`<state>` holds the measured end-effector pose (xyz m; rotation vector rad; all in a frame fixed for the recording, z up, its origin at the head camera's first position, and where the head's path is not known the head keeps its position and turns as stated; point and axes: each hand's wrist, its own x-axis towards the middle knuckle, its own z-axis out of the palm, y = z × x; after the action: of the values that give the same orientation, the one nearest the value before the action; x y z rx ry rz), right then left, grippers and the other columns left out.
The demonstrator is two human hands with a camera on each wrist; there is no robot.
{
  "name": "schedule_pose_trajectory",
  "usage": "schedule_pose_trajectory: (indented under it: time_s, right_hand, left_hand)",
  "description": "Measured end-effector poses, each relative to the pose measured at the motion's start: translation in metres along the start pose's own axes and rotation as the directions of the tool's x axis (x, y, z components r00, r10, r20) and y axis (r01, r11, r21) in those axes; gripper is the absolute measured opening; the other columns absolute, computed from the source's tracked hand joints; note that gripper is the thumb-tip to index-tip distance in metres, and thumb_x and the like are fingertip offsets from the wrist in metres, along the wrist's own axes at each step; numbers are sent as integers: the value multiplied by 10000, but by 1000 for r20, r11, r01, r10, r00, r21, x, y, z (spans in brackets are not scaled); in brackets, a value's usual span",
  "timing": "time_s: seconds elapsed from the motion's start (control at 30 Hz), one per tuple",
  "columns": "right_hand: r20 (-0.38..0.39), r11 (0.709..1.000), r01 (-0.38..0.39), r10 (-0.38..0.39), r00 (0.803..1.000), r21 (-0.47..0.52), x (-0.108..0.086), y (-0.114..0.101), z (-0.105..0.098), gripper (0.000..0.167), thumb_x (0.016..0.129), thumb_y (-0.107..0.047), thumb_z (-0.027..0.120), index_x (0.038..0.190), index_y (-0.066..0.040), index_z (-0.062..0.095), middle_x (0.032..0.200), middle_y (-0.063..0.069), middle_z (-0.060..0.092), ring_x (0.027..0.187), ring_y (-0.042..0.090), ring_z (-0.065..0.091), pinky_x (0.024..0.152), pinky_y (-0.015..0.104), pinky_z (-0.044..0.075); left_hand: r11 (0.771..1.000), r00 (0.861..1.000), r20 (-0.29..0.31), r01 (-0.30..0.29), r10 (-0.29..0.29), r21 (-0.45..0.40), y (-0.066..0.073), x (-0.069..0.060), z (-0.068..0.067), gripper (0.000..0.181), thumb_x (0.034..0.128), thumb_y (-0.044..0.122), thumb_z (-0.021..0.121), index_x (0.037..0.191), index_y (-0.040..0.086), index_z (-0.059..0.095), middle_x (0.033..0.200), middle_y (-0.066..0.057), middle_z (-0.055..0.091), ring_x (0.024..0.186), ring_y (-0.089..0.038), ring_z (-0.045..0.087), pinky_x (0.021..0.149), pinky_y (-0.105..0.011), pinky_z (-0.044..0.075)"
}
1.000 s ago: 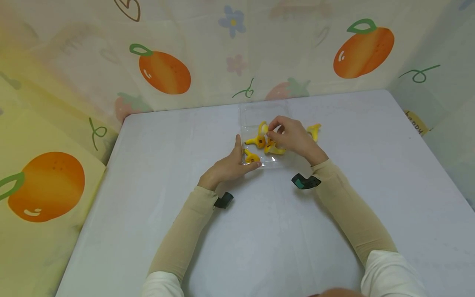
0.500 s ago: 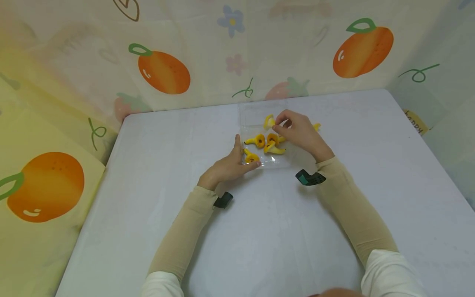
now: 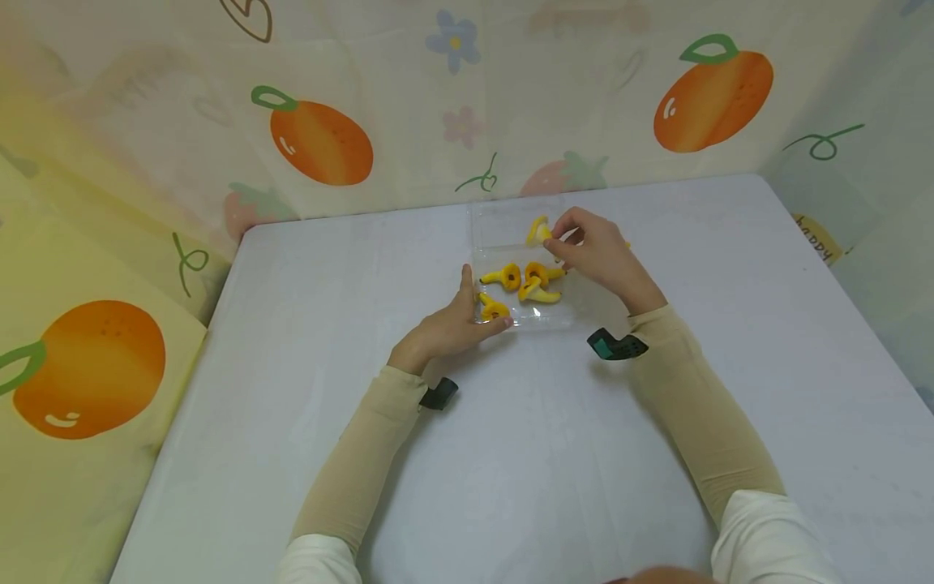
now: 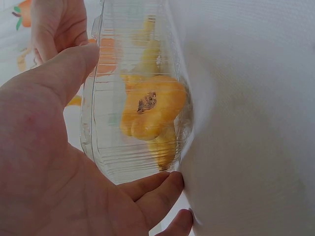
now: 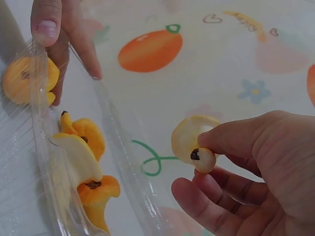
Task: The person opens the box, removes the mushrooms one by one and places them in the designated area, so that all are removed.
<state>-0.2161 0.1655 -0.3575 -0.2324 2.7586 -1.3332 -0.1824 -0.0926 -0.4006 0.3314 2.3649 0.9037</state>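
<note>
A clear plastic clamshell box (image 3: 546, 319) lies on the white table with several yellow mushrooms inside, one mushroom (image 3: 494, 307) at the front left corner and others (image 3: 511, 277) further back. My left hand (image 3: 454, 323) holds the box by that corner; in the left wrist view the thumb lies at the rim and the fingers at the lower wall. Above the box's back right part, my right hand (image 3: 598, 253) pinches a yellow mushroom (image 5: 189, 140) between thumb and fingers, its pale cap and dark-tipped stem showing in the right wrist view.
The box's hinged lid (image 3: 514, 221) lies open toward the printed cloth backdrop (image 3: 409, 97). Behind my right hand a small yellow bit (image 3: 628, 244) peeks out, mostly hidden. White table surface (image 3: 328, 284) extends on both sides.
My right hand has lifted the pinched mushroom up and away from the others, back and to the right. The left hand stays at the box corner.
</note>
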Motion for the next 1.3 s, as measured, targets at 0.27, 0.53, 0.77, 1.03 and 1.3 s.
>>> schedule_pose_trajectory:
  time_s: [0.27, 0.53, 0.77, 1.03, 1.3]
  right_hand:
    - [-21, 1000, -3, 3, 1000, 21, -2, 2, -7, 220, 1000, -246, 641, 1099, -62, 575, 1143, 161, 674, 863, 363, 712, 695, 238, 549]
    - [-47, 1000, -14, 15, 999, 19, -1, 6, -12, 212, 996, -242, 643, 1098, -68, 576, 1151, 159, 676, 832, 327, 721, 673, 263, 537]
    - [-76, 999, -19, 21, 997, 32, -5, 9, -18, 216, 997, -245, 637, 1096, -65, 569, 1130, 166, 681, 714, 161, 700, 661, 291, 572]
    - [-78, 999, -32, 36, 996, 44, -9, 10, -22, 238, 1001, -256, 633, 1098, -50, 565, 1157, 176, 658, 800, 290, 722, 639, 194, 553]
    - [-105, 998, -32, 37, 994, 49, -11, 15, -25, 222, 996, -239, 631, 1085, -46, 568, 1156, 181, 663, 707, 123, 677, 627, 212, 563]
  left_hand:
    - [1000, 1000, 0, -3, 3, 4, -4, 2, 1, 1253, 873, 743, 587, 1528, 243, -357, 1715, -67, -45, 1583, -259, 148, 1282, -474, 227]
    - [1000, 1000, -10, 5, -5, 26, -4, 1, 1, 1261, 858, 770, 577, 1528, 254, -358, 1716, -65, 17, 1572, -268, 199, 1268, -482, 262]
    - [1000, 1000, -14, 12, -12, 23, -3, 1, 1, 1246, 869, 747, 588, 1526, 271, -358, 1717, -56, 45, 1555, -268, 256, 1255, -487, 290]
    - [1000, 1000, -14, 17, -17, 26, -4, 1, 2, 1259, 856, 767, 584, 1522, 275, -363, 1715, -57, 63, 1553, -266, 264, 1255, -486, 291]
    - [1000, 1000, -11, 10, -9, 7, -2, 1, 1, 1234, 885, 717, 594, 1524, 269, -361, 1719, -68, -3, 1566, -278, 218, 1266, -490, 264]
